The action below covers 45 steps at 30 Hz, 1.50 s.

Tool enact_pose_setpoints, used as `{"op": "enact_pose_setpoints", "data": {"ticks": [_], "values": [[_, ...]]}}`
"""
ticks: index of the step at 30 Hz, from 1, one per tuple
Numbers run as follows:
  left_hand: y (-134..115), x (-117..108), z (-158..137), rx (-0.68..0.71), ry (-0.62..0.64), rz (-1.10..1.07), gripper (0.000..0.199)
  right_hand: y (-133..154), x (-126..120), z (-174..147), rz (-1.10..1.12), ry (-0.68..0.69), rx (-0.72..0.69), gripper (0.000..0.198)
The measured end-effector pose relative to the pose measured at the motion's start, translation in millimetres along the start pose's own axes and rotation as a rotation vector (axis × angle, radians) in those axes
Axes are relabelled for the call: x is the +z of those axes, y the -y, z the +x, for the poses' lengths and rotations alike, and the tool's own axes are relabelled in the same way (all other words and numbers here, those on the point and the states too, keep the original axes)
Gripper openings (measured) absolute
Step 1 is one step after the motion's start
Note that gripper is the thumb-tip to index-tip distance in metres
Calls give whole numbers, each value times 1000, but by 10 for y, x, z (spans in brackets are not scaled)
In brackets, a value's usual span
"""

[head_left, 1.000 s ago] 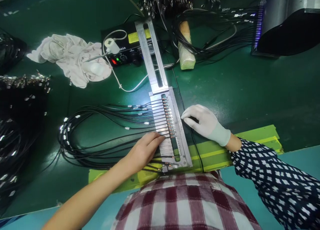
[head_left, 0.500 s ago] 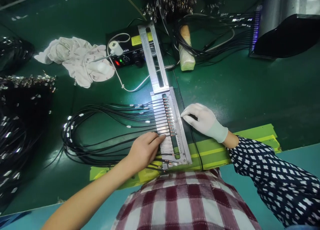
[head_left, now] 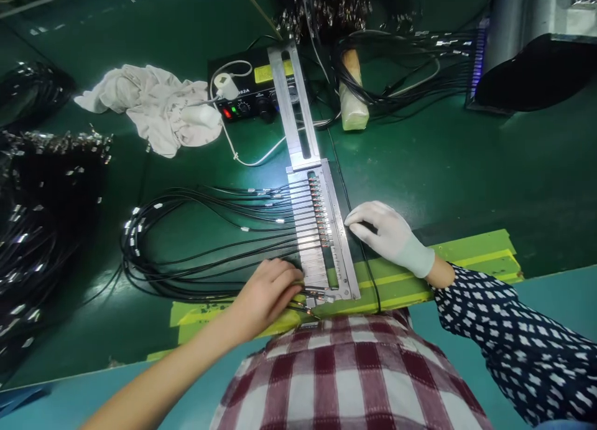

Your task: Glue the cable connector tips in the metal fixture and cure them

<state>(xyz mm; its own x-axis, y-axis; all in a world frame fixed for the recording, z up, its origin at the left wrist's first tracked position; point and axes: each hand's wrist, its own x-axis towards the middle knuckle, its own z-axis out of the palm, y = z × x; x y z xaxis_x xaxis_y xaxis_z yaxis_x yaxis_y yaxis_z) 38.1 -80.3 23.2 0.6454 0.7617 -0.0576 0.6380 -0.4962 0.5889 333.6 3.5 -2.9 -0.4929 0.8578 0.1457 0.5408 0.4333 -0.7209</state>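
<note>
A slotted metal fixture [head_left: 312, 259] lies before me, with several black cables [head_left: 242, 209] laid side by side across it. Their stripped ends with small metal tips [head_left: 321, 209] line up along its slot. My bare left hand [head_left: 270, 293] is closed over the loose cable ends at the fixture's near left edge; what its fingertips hold is hidden. In a white glove, my right hand [head_left: 392, 237] pinches at the fixture's right edge, thumb and forefinger together. Further cable ends [head_left: 317, 298] rest at the fixture's near corner.
Behind the fixture stands a black control box [head_left: 252, 103] with lit indicators, beside a crumpled white cloth [head_left: 163, 109]. A wrapped block [head_left: 353, 106] lies right of it. Bundles of cables [head_left: 41, 231] fill the left side; a metal machine [head_left: 527, 50] stands far right. Yellow-green tape [head_left: 471, 256] runs along the front edge.
My left hand has drawn back from the cable row on the fixture toward the loose ends near me. My right hand stays at the fixture's right edge. The view has shifted slightly.
</note>
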Motion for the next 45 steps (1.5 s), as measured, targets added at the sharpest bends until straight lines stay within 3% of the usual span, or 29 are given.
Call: {"op": "enact_pose_setpoints", "data": {"ticks": [7, 11, 15, 19, 24, 30, 34, 40, 45], "values": [[-36, -70, 41, -91, 148, -250, 15, -9, -4, 19, 1, 11, 10, 15], [-13, -82, 66, -104, 26, -322, 15, -4, -9, 16, 5, 14, 23, 15], [92, -30, 86, -28, -164, -201, 30, -12, -6, 26, 8, 18, 23, 15], [166, 35, 109, 82, -135, 45, 42, -10, -13, 34, 7, 20, 31, 15], [149, 47, 148, 136, -158, 269, 40, 2, -19, 42, 12, 31, 40, 16], [178, 59, 197, 193, -189, 218, 39, -11, -13, 38, 4, 31, 37, 16], [187, 121, 138, 145, -241, 367, 36, -19, -12, 38, 4, 29, 37, 15], [151, 144, 76, 121, -196, 433, 41, -18, -5, 50, -15, 16, 26, 16], [6, 48, -7, 48, -77, 169, 29, 12, -7, -39, 21, 18, 9, 15]]}}
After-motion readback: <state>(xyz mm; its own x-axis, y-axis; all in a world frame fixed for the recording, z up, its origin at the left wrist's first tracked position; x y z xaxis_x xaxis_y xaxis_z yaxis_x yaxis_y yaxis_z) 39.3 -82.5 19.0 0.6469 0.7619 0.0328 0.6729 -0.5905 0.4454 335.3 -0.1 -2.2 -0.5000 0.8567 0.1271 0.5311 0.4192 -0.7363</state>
